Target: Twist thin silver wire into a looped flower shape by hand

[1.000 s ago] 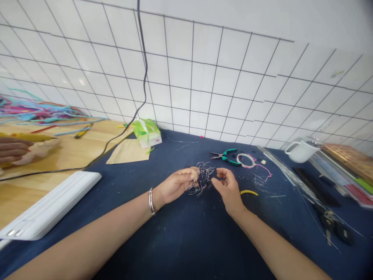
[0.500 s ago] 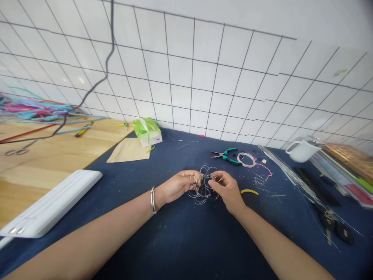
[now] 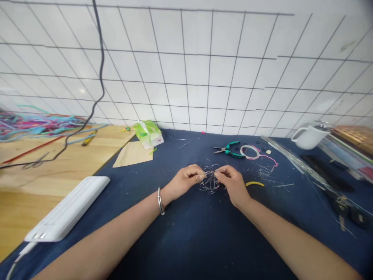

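Note:
A looped piece of thin silver wire [image 3: 210, 186], bent into several rounded petal-like loops, is held between my two hands just above the dark blue mat [image 3: 186, 233]. My left hand [image 3: 189, 179], with a silver bangle [image 3: 161, 201] at its wrist, pinches the wire's left side between thumb and fingers. On the other side, my right hand [image 3: 231, 182] is closed in a pinch on the upper right of the same wire. Fingertips hide parts of the loops, and the fine details are blurred.
Teal-handled pliers [image 3: 230, 150] and a wire coil [image 3: 250, 152] lie beyond my right hand, with a yellow curved piece [image 3: 255, 184] nearer. A white power strip [image 3: 68, 210] and a green tissue pack [image 3: 148, 133] stand left. Far right are a white mug [image 3: 310, 136] and keys [image 3: 342, 210].
The view has tilted and shifted slightly. My left fingers have changed their hold and sit more at the wire's upper left; both hands still pinch the wire.

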